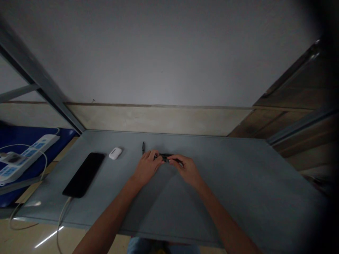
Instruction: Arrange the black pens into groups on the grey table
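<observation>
My left hand (148, 165) and my right hand (188, 169) are close together over the grey table, fingers closed on a thin black object (166, 156) between them. It is small and mostly covered by the fingers, so its kind cannot be made out. A dark end of it shows beside the right hand's fingers. Just beyond the left hand, a slim dark pen-like piece (143, 147) points away from me; whether it joins the held object is hidden.
On the grey table (238, 183), a white earbud case (115, 153) and a black phone (84, 174) with a pale cable (61, 218) lie to the left. A white power strip (29, 157) rests on a blue surface. A wall (159, 120) and metal posts (59, 106) border the table.
</observation>
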Motion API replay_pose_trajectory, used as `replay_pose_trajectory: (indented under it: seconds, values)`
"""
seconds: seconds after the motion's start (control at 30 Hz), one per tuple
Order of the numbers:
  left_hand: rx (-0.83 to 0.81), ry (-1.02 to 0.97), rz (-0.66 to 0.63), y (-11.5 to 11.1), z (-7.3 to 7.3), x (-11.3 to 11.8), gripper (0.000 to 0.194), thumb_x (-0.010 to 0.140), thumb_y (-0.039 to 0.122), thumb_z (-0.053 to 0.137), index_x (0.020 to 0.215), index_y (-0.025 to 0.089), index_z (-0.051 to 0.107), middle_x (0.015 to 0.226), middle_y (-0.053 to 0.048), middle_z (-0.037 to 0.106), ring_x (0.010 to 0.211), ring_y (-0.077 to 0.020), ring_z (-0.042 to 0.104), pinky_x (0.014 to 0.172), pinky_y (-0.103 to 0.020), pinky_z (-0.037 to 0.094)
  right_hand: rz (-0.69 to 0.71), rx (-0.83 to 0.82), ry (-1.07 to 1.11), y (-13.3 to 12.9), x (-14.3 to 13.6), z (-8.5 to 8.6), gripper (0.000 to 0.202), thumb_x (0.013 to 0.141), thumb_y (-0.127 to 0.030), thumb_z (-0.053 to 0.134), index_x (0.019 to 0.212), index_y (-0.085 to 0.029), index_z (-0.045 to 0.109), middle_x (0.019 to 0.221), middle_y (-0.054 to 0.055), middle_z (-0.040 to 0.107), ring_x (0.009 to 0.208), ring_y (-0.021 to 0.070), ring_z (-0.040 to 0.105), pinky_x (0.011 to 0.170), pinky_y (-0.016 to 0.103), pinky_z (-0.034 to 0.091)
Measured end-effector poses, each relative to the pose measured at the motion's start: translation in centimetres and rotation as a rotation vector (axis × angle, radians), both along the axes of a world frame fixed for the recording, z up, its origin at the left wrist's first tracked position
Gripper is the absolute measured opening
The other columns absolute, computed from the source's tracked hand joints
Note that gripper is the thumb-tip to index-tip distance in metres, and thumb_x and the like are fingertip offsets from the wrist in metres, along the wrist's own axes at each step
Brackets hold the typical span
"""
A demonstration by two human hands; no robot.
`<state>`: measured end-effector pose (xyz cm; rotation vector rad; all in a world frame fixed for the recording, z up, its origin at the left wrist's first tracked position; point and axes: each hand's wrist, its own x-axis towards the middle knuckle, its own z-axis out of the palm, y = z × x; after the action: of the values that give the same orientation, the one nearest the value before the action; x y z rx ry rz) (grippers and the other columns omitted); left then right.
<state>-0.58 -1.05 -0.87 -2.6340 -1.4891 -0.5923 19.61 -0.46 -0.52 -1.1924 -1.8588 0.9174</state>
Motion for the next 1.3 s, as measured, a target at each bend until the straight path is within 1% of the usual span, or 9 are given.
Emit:
replay_pose_trajectory:
  seconds: [0.13, 0.2, 0.3, 0.47, 0.53, 0.77, 0.97, 1.2, 1.3]
  values:
    - [0.0, -0.007, 0.017, -0.14, 0.15, 0.08, 0.022, 0.096, 0.035, 0.043, 0.098, 0.021, 0.059, 0.107, -0.006, 0.051, 0.096, -0.0197, 0.053, 0.087, -0.036, 0.048, 0.031, 0.039, 0.042, 0.02, 0.0, 0.21, 0.02, 0.082, -0.033, 0.063, 0.098, -0.022, 0.068, 0.095, 0.005, 0.07, 0.081, 0.0178, 0.063, 0.071, 0.028, 0.048]
    - [-0.003, -0.003, 0.009, -0.24, 0.26, 0.17, 0.023, 0.096, 0.036, 0.042, 0.098, 0.021, 0.059, 0.106, -0.006, 0.051, 0.096, -0.0195, 0.053, 0.087, -0.036, 0.047, 0.045, -0.018, 0.05, -0.02, -0.07, 0.11, 0.023, 0.084, -0.036, 0.06, 0.1, -0.021, 0.068, 0.091, 0.005, 0.07, 0.077, 0.0173, 0.064, 0.068, 0.027, 0.049]
    - [-0.005, 0.007, -0.005, -0.36, 0.34, 0.34, 0.025, 0.096, 0.038, 0.041, 0.096, 0.021, 0.06, 0.106, -0.006, 0.052, 0.095, -0.0195, 0.053, 0.087, -0.037, 0.047, 0.024, -0.069, 0.008, -0.12, -0.15, 0.0, 0.026, 0.09, -0.038, 0.05, 0.092, -0.02, 0.069, 0.075, 0.003, 0.069, 0.068, 0.0169, 0.064, 0.061, 0.026, 0.049]
    - [-0.005, 0.024, 0.005, -0.26, 0.21, 0.35, 0.023, 0.096, 0.036, 0.042, 0.098, 0.022, 0.06, 0.102, -0.005, 0.055, 0.093, -0.0198, 0.053, 0.084, -0.035, 0.047, 0.011, 0.078, 0.011, -0.26, -0.25, 0.46, 0.017, 0.087, -0.029, 0.056, 0.097, -0.024, 0.07, 0.096, 0.004, 0.07, 0.089, 0.0184, 0.065, 0.079, 0.029, 0.05]
    - [0.001, 0.032, 0.007, -0.17, 0.15, 0.28, 0.023, 0.096, 0.036, 0.042, 0.097, 0.022, 0.06, 0.101, -0.005, 0.056, 0.093, -0.02, 0.052, 0.084, -0.035, 0.047, 0.027, 0.122, 0.03, -0.27, -0.29, 0.61, 0.016, 0.087, -0.027, 0.057, 0.096, -0.025, 0.07, 0.097, 0.004, 0.07, 0.091, 0.0187, 0.065, 0.084, 0.031, 0.05]
    - [-0.03, 0.0, -0.022, -0.04, 0.09, 0.16, 0.023, 0.097, 0.034, 0.041, 0.096, 0.02, 0.059, 0.096, -0.005, 0.059, 0.09, -0.0201, 0.052, 0.085, -0.036, 0.046, 0.057, 0.216, 0.026, -0.21, -0.28, 0.43, 0.016, 0.089, -0.029, 0.057, 0.095, -0.027, 0.072, 0.099, 0.005, 0.07, 0.095, 0.0215, 0.064, 0.089, 0.038, 0.05]
    - [-0.069, -0.054, -0.046, 0.08, -0.09, 0.08, 0.023, 0.098, 0.032, 0.04, 0.097, 0.02, 0.06, 0.097, -0.004, 0.06, 0.091, -0.0195, 0.053, 0.087, -0.036, 0.045, 0.055, 0.282, 0.032, -0.24, -0.06, 0.38, 0.017, 0.09, -0.026, 0.055, 0.087, -0.026, 0.072, 0.099, 0.005, 0.069, 0.095, 0.0204, 0.063, 0.089, 0.037, 0.049]
    - [-0.078, -0.053, -0.045, 0.0, 0.11, 0.0, 0.025, 0.098, 0.033, 0.039, 0.098, 0.019, 0.059, 0.097, -0.005, 0.06, 0.092, -0.0198, 0.054, 0.087, -0.036, 0.046, 0.077, 0.242, 0.059, -0.17, -0.05, 0.85, 0.011, 0.087, -0.029, 0.06, 0.088, -0.024, 0.069, 0.095, 0.006, 0.066, 0.092, 0.0196, 0.063, 0.086, 0.034, 0.049]
    - [-0.074, -0.069, -0.031, 0.03, 0.16, -0.07, 0.027, 0.098, 0.032, 0.036, 0.1, 0.018, 0.059, 0.098, -0.006, 0.06, 0.093, -0.0196, 0.054, 0.087, -0.036, 0.047, 0.016, 0.181, 0.076, 0.04, 0.38, 0.96, 0.015, 0.087, -0.032, 0.06, 0.096, -0.024, 0.068, 0.098, 0.007, 0.066, 0.093, 0.0202, 0.063, 0.085, 0.035, 0.05]
